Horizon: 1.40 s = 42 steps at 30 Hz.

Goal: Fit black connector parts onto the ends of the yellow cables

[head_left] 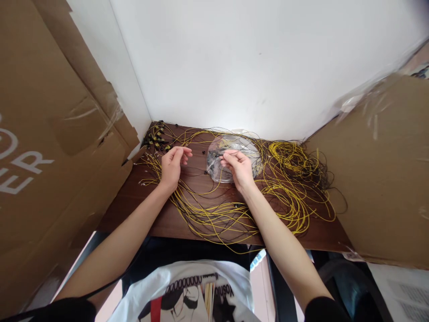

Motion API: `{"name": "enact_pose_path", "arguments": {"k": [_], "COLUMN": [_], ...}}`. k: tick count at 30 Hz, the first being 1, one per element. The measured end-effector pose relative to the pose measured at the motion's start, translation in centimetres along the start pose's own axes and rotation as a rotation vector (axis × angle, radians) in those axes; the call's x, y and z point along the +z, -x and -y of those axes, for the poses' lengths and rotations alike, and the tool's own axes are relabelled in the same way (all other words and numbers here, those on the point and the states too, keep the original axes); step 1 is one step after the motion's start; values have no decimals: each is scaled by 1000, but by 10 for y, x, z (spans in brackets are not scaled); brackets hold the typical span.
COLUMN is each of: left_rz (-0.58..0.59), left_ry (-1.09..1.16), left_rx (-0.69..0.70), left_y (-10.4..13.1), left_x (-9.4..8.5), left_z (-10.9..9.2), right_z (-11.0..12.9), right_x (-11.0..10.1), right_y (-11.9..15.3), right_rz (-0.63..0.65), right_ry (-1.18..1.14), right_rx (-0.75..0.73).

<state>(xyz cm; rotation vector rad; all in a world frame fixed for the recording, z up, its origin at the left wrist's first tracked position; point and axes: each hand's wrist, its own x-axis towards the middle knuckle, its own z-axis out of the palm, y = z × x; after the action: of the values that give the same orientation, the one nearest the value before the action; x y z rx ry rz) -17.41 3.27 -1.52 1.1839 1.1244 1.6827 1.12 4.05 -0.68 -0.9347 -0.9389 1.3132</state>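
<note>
My right hand [238,165] pinches a small dark connector end [219,155] of a thin wire between thumb and fingers, above a clear plastic bag [231,175]. To its left, my left hand [172,166] is raised with thumb and fingers drawn together; whatever lies between them is too small to make out. Yellow and black wires [214,212] run in a loose bundle beneath both wrists. Their light-coloured tips [144,182] lie left of my left hand. Small dark parts show inside the bag, blurred by the plastic.
Coiled yellow wires [291,156] lie on the right of the brown table [134,210]. Black-and-yellow pieces [157,136] are heaped in the back left corner. Cardboard panels stand on the left [67,134] and right [375,179], with a white wall [254,67] behind.
</note>
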Motion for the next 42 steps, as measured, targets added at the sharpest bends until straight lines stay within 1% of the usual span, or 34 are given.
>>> {"name": "enact_pose_path", "arguments": {"k": [3,7,10,14,17,20,26,32,38,42], "left_rz": [-16,32,118,248,334,386,405,391,380,376], "left_ry": [-39,-117,-214,-349,-384,-396,-434,-475,-455,-503], "left_rx": [44,58,72,157,199,206,216,172,127,172], "left_y": [0,2,5,10,12,14,14,15,16,16], "left_x": [0,0,1,3,5,6,5,5,6,5], "left_z": [1,1,-1,-3,-5,-4,-1,0,1,4], "right_z": [0,-3,-7,-9,-9,-9,-8,-9,-9,-9], "right_x": [2,5,6,6,6,6,8,9,10,10], "right_y": [2,5,6,7,8,8,9,10,9,10], "right_rz": [24,77,128,155,164,171,196,219,200,213], "right_ry": [53,146,210,281,289,278,259,188,124,124], "right_rx": [-50,-113,-123,-137,-127,-108,-100,-46,8,16]}}
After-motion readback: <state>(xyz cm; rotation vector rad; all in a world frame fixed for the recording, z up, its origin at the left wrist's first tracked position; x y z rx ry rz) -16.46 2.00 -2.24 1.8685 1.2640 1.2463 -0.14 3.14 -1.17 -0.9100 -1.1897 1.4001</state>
